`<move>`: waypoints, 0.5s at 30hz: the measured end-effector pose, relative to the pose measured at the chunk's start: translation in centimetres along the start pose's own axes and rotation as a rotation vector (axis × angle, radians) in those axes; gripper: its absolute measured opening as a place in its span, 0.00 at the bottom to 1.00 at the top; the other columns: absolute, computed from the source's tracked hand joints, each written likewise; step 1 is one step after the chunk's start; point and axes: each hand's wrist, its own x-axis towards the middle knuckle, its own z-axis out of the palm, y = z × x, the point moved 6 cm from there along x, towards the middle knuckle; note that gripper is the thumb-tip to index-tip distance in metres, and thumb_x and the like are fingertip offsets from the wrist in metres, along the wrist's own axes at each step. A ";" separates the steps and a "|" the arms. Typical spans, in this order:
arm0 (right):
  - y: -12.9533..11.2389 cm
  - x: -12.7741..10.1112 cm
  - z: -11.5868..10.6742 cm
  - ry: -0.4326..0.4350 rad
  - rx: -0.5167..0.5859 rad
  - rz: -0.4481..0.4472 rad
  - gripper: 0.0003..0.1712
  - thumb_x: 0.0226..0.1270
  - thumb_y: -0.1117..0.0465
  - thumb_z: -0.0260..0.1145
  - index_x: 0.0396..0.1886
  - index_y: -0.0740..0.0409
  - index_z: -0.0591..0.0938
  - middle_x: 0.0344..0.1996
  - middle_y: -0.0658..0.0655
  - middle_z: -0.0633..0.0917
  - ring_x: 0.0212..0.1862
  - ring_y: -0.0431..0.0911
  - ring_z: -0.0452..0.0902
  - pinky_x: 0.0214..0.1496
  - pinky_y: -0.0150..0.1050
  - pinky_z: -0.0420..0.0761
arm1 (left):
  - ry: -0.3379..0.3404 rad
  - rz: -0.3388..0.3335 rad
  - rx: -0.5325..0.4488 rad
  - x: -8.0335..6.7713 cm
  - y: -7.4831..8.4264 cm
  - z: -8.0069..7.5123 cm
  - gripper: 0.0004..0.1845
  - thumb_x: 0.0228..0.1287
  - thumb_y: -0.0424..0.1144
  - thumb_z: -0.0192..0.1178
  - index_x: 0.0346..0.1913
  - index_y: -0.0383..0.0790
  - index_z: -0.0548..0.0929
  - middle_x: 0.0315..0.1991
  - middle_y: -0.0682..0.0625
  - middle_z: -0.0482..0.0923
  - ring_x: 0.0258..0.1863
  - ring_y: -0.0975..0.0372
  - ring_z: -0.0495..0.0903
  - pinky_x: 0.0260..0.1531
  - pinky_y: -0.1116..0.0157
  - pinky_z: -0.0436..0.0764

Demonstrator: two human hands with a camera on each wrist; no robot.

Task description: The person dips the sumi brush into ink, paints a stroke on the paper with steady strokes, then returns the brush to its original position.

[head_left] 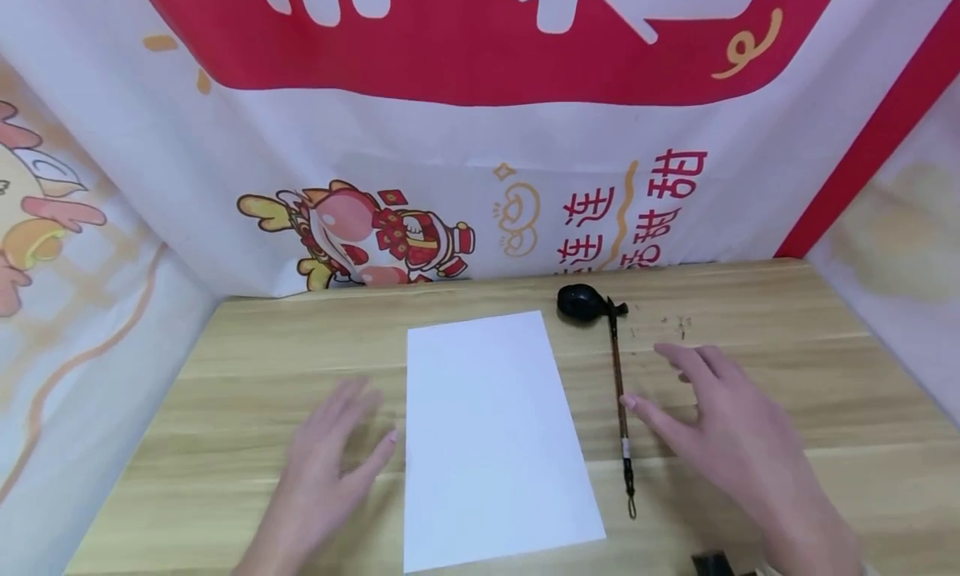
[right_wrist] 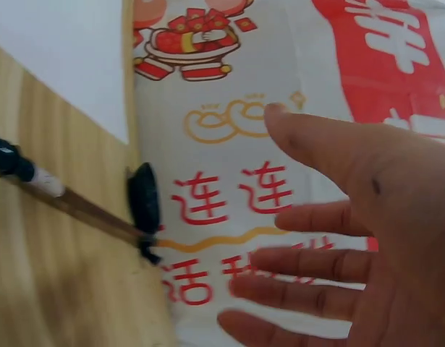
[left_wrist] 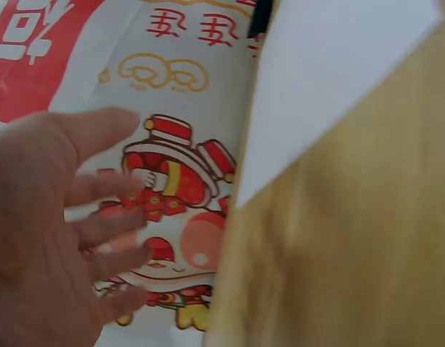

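A blank white sheet of paper lies in the middle of the wooden table; its corner shows in the left wrist view. Right of it lies a brown calligraphy brush, its tip resting on a small black ink dish. My left hand hovers open just left of the paper, fingers spread. My right hand is open just right of the brush, its fingers close to the handle and holding nothing. The right wrist view shows the brush, the dish and spread fingers.
A white and red printed cloth with a cartoon figure walls the table at the back and both sides. A few dark specks mark the wood right of the dish. A dark object peeks in at the bottom edge.
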 end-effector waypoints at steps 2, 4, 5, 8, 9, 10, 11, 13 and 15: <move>0.2 0.3 0.9 -0.023 0.049 -0.027 0.33 0.69 0.40 0.76 0.66 0.52 0.84 0.57 0.61 0.87 0.44 0.55 0.91 0.44 0.59 0.89 | -0.019 0.072 -0.046 -0.2 0.1 1.0 0.23 0.69 0.43 0.74 0.65 0.44 0.86 0.78 0.44 0.74 0.78 0.40 0.70 0.72 0.28 0.67; 0.2 0.8 2.0 -0.067 0.107 -0.067 0.22 0.70 0.50 0.77 0.59 0.52 0.88 0.54 0.58 0.89 0.40 0.50 0.92 0.43 0.53 0.90 | -0.055 0.104 -0.085 -0.4 0.0 1.9 0.20 0.64 0.37 0.76 0.59 0.46 0.90 0.75 0.47 0.79 0.76 0.42 0.75 0.70 0.30 0.70; 0.1 1.1 2.5 -0.097 0.132 -0.080 0.18 0.70 0.54 0.77 0.57 0.52 0.88 0.53 0.56 0.89 0.40 0.49 0.92 0.43 0.52 0.90 | -0.077 0.108 -0.101 -0.5 -0.1 2.4 0.21 0.63 0.36 0.77 0.59 0.47 0.90 0.74 0.49 0.79 0.76 0.43 0.75 0.70 0.30 0.71; -0.1 1.8 3.8 -0.167 0.170 -0.099 0.14 0.69 0.65 0.75 0.53 0.51 0.90 0.53 0.56 0.89 0.44 0.50 0.92 0.46 0.52 0.91 | -0.148 0.080 -0.120 -0.8 -0.5 3.6 0.25 0.60 0.39 0.79 0.61 0.50 0.89 0.76 0.54 0.77 0.79 0.45 0.71 0.72 0.28 0.65; -0.1 2.0 4.0 -0.184 0.174 -0.099 0.15 0.68 0.67 0.75 0.53 0.51 0.90 0.53 0.56 0.89 0.45 0.51 0.92 0.47 0.53 0.91 | -0.166 0.078 -0.118 -0.8 -0.6 4.0 0.26 0.60 0.41 0.79 0.62 0.51 0.89 0.77 0.55 0.76 0.80 0.45 0.69 0.73 0.27 0.63; 0.0 2.0 4.2 -0.199 0.171 -0.094 0.16 0.68 0.67 0.75 0.53 0.50 0.90 0.54 0.56 0.89 0.45 0.51 0.92 0.48 0.53 0.91 | -0.181 0.075 -0.120 -0.9 -0.8 4.4 0.27 0.59 0.42 0.80 0.63 0.50 0.88 0.78 0.55 0.75 0.81 0.44 0.68 0.73 0.26 0.61; 0.1 2.1 4.3 -0.211 0.172 -0.089 0.17 0.67 0.68 0.75 0.52 0.50 0.90 0.54 0.57 0.89 0.46 0.51 0.91 0.47 0.54 0.91 | -0.192 0.073 -0.119 -1.0 -0.9 4.7 0.28 0.60 0.44 0.80 0.64 0.50 0.88 0.78 0.55 0.74 0.81 0.44 0.67 0.73 0.25 0.59; 0.3 2.0 4.5 -0.225 0.171 -0.085 0.18 0.65 0.69 0.76 0.52 0.48 0.90 0.55 0.56 0.89 0.47 0.51 0.90 0.49 0.55 0.90 | -0.204 0.061 -0.124 -1.1 -1.2 5.2 0.28 0.60 0.45 0.80 0.65 0.51 0.87 0.79 0.55 0.73 0.82 0.44 0.66 0.73 0.26 0.58; 0.5 1.8 4.7 -0.229 0.178 -0.087 0.19 0.64 0.70 0.76 0.52 0.47 0.91 0.55 0.56 0.89 0.50 0.52 0.88 0.51 0.57 0.89 | -0.199 0.056 -0.137 -1.1 -1.6 5.5 0.29 0.61 0.45 0.80 0.66 0.50 0.87 0.79 0.55 0.73 0.81 0.44 0.67 0.73 0.27 0.58</move>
